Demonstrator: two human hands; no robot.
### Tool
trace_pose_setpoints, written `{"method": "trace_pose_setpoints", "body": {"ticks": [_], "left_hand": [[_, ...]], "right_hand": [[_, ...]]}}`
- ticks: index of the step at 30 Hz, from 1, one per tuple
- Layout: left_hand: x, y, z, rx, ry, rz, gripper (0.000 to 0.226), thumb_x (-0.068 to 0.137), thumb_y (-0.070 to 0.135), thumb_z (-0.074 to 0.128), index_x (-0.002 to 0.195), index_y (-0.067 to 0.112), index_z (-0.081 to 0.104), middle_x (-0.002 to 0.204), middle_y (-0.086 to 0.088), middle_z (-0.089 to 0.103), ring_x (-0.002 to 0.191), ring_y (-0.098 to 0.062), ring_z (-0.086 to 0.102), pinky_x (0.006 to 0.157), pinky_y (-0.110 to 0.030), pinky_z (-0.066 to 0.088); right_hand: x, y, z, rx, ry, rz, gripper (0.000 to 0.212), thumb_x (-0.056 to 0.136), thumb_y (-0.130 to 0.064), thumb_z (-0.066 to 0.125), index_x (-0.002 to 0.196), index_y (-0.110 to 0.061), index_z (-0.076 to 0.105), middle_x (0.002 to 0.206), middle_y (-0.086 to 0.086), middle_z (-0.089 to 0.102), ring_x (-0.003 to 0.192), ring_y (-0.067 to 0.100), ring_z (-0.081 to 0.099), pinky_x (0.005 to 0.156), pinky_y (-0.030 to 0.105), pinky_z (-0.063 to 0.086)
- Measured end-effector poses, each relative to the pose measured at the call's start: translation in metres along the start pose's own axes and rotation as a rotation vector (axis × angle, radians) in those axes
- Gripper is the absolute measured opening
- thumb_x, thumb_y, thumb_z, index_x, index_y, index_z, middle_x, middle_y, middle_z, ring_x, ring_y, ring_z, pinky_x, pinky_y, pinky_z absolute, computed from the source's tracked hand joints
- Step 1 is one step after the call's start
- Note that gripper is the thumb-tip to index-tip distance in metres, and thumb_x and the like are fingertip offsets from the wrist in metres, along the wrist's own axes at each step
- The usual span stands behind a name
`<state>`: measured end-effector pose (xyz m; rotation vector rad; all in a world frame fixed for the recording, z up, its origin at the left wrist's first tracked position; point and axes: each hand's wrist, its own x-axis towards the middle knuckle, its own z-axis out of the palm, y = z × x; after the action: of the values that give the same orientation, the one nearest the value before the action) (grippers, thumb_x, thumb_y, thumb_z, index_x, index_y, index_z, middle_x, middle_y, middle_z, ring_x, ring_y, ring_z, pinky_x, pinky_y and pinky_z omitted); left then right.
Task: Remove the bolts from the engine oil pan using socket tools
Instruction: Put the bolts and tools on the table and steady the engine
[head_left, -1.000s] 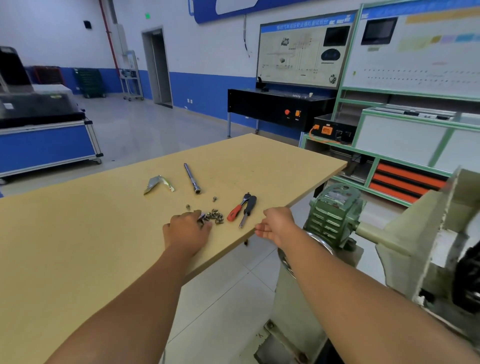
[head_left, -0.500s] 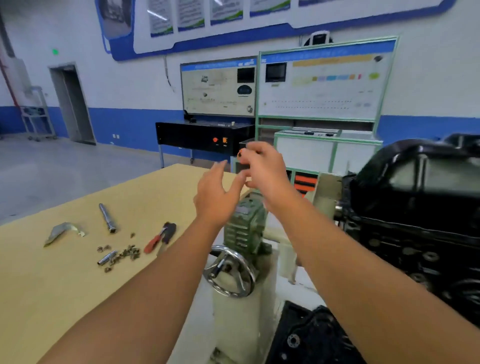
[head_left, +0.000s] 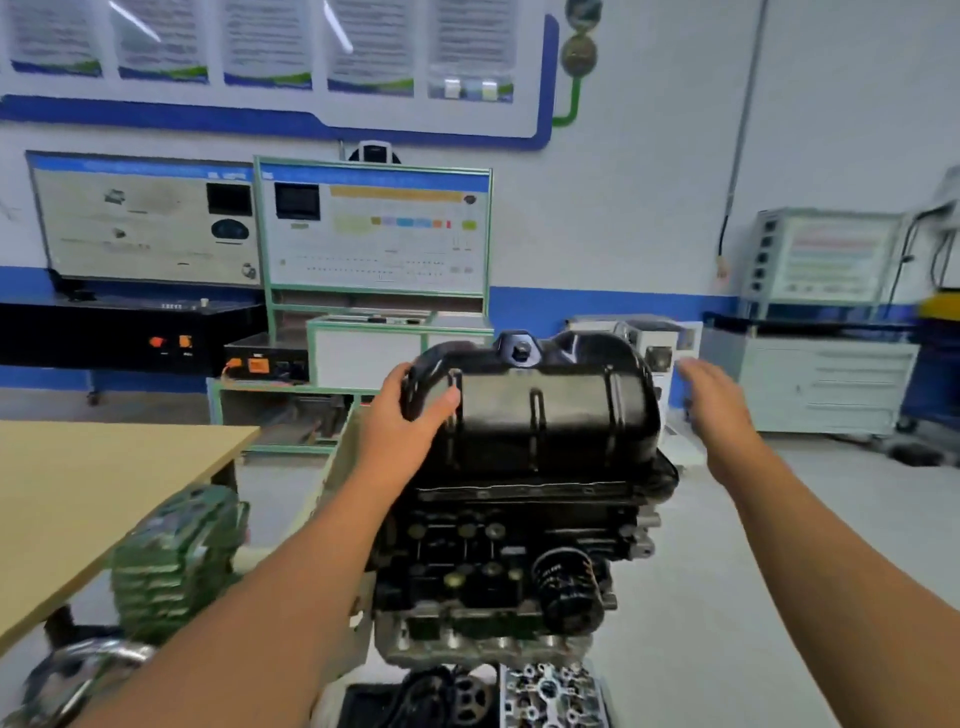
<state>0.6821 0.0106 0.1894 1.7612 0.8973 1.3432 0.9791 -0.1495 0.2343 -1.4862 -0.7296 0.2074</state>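
A black oil pan (head_left: 540, 410) sits on top of an upturned dark engine block (head_left: 509, 551) in the middle of the view. My left hand (head_left: 410, 415) grips the pan's left end, thumb on the near face and fingers over the top corner. My right hand (head_left: 717, 395) hovers just right of the pan's right end, fingers straight and a little blurred, holding nothing. A drain plug (head_left: 521, 352) shows on the pan's far upper side. No socket tool or bolt is in view.
A tan table (head_left: 93, 483) fills the left. A green gearbox (head_left: 176, 561) with a chrome handwheel (head_left: 78, 675) stands at lower left on the engine stand. Loose engine parts (head_left: 550, 691) lie on the floor below. Training panels and cabinets line the far wall.
The view swung right from the table and its bolts to the engine. Both hands left the table, rose and reached the oil pan; the left now grips it.
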Motion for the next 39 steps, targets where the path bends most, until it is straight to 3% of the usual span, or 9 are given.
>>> {"method": "trace_pose_setpoints", "body": {"ticks": [3,6,11,15,18,21,26,36,39], "left_hand": [[0.009,-0.002,-0.006,-0.027,0.032,-0.142,0.101,0.070,0.089,0.052,0.148,0.025,0.049,0.144,0.000,0.057,0.133,-0.023,0.051,0.102,-0.032,0.036],[0.008,-0.003,-0.008,0.040,0.043,-0.209,0.113,0.054,0.108,0.037,0.140,0.037,0.056,0.147,0.002,0.057,0.136,-0.025,0.050,0.110,-0.042,0.038],[0.001,0.002,-0.015,0.261,0.216,-0.087,0.066,0.080,0.095,0.020,0.071,0.046,0.064,0.075,0.014,0.065,0.080,-0.013,0.063,0.063,-0.031,0.040],[0.007,0.001,-0.018,0.273,0.140,-0.275,0.073,0.098,0.072,0.022,0.113,0.020,0.070,0.122,-0.007,0.068,0.116,-0.031,0.059,0.093,-0.045,0.043],[0.004,0.003,-0.016,0.175,0.034,-0.364,0.099,0.086,0.090,0.019,0.146,0.019,0.054,0.153,-0.011,0.049,0.142,-0.035,0.042,0.116,-0.052,0.030],[-0.001,0.008,-0.017,0.053,-0.022,-0.324,0.109,0.057,0.108,0.031,0.124,0.030,0.070,0.135,-0.002,0.064,0.128,-0.030,0.055,0.113,-0.053,0.039],[0.009,0.017,-0.040,-0.062,0.105,-0.248,0.049,0.062,0.097,0.051,0.067,0.053,0.073,0.094,0.011,0.069,0.099,-0.019,0.065,0.093,-0.044,0.050],[0.021,0.011,-0.197,-0.142,0.359,-0.235,0.068,0.057,0.092,0.059,0.078,0.031,0.079,0.100,-0.003,0.077,0.098,-0.029,0.071,0.097,-0.049,0.054],[0.005,0.002,-0.265,-0.070,0.456,-0.226,0.065,0.061,0.091,0.058,0.067,0.028,0.074,0.077,0.011,0.075,0.088,-0.025,0.071,0.092,-0.046,0.056]], "right_hand": [[-0.014,0.040,0.019,0.145,-0.207,0.160,0.045,0.088,-0.066,0.053,0.103,-0.032,0.079,0.111,-0.008,0.077,0.097,0.012,0.073,0.083,0.037,0.051],[-0.017,0.045,0.030,0.168,-0.125,0.183,0.056,0.066,-0.080,0.050,0.084,-0.037,0.080,0.085,-0.009,0.078,0.092,0.020,0.073,0.085,0.042,0.056],[-0.005,0.029,0.031,0.073,-0.142,0.108,0.061,0.077,-0.082,0.043,0.092,-0.034,0.077,0.106,0.003,0.075,0.098,0.024,0.070,0.083,0.040,0.052],[0.002,0.024,0.039,0.377,-0.347,0.233,0.059,0.078,-0.082,0.056,0.104,-0.034,0.080,0.104,0.008,0.079,0.093,0.031,0.077,0.071,0.048,0.063],[0.004,0.022,0.043,0.354,-0.339,0.205,0.072,0.067,-0.073,0.075,0.117,-0.022,0.073,0.109,0.014,0.077,0.101,0.039,0.074,0.090,0.062,0.057],[0.002,0.021,0.045,0.371,-0.337,0.155,0.071,0.065,-0.063,0.081,0.120,-0.019,0.071,0.112,0.016,0.075,0.106,0.041,0.071,0.096,0.063,0.054],[-0.001,-0.007,0.062,0.386,-0.329,-0.023,0.042,0.071,-0.051,0.081,0.107,-0.029,0.076,0.100,0.009,0.078,0.090,0.030,0.076,0.066,0.041,0.061],[-0.056,-0.096,0.199,0.430,-0.487,-0.179,0.032,0.074,-0.047,0.079,0.101,-0.030,0.078,0.098,0.006,0.079,0.084,0.022,0.076,0.068,0.037,0.060],[-0.090,-0.106,0.263,0.476,-0.581,-0.143,0.035,0.074,-0.046,0.078,0.103,-0.027,0.077,0.098,0.006,0.079,0.084,0.020,0.075,0.073,0.039,0.061]]}}
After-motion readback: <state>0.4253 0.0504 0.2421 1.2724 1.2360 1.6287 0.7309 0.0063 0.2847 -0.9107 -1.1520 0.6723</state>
